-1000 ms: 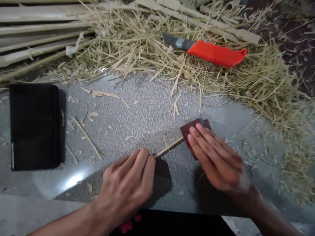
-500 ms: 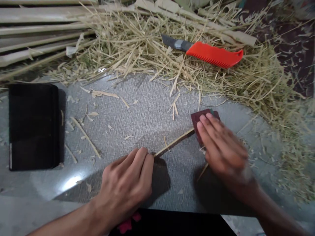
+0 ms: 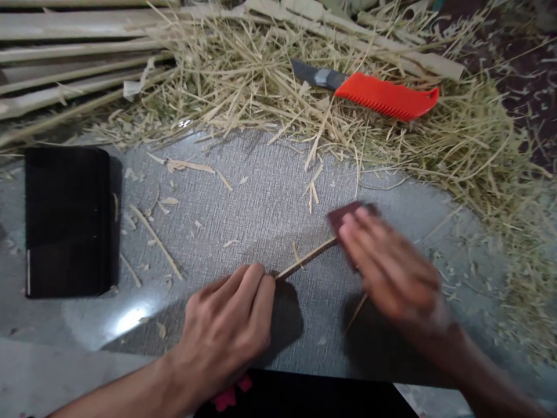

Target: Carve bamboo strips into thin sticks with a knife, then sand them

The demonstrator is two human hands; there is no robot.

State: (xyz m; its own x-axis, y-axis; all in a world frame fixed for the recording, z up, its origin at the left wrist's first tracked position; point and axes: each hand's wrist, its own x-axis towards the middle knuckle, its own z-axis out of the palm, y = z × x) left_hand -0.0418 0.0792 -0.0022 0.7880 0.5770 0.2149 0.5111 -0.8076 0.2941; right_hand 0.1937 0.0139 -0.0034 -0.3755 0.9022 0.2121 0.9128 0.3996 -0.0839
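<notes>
My left hand clamps a thin straw-coloured woody stick, running rightward; my right hand covers a flat maroon sandpaper-like pad, grip unclear. Uneven pressure could snap the stick.

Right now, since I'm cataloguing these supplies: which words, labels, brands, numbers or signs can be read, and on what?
None can be read.
Red knife handle: no legible lettering.
Black rectangular object: pale specks, too small to read.
Maroon sheet under the right hand: blurred, nothing legible.
</notes>
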